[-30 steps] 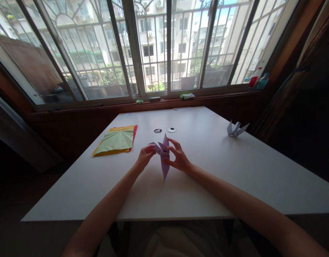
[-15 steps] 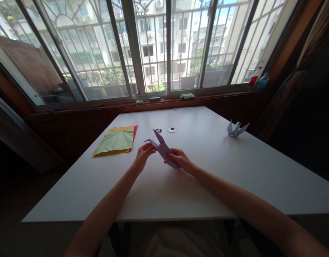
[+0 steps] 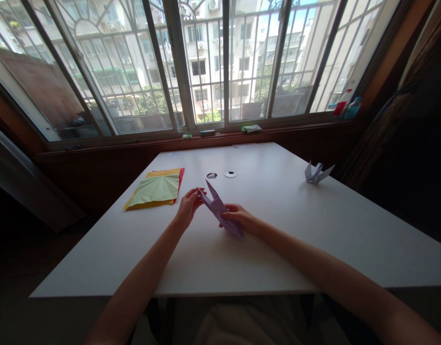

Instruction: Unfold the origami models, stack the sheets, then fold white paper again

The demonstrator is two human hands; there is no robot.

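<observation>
A purple origami crane [image 3: 220, 211] of folded paper is tilted above the white table, its two narrow points facing up and away from me. My right hand [image 3: 238, 215] is closed on its body, thumb on the near face and fingers behind. At the crane's left point is my left hand [image 3: 189, 206], fingers curled around the tip; part of the grip is hidden behind the paper. On the right side of the table stands a pale origami crane [image 3: 316, 174] with spread wings.
Left of my hands lies a stack of coloured paper [image 3: 155, 189], a creased light green sheet over yellow and red ones. Two round inserts [image 3: 230, 174] are set in the white table [image 3: 277, 254]. Small packets [image 3: 251, 129] and bottles [image 3: 352, 109] line the windowsill.
The crane's left point, earlier bent out to the left, now stands straighter, nearly alongside the other point. The crane has lowered slightly towards me, and my left hand has shifted a little left.
</observation>
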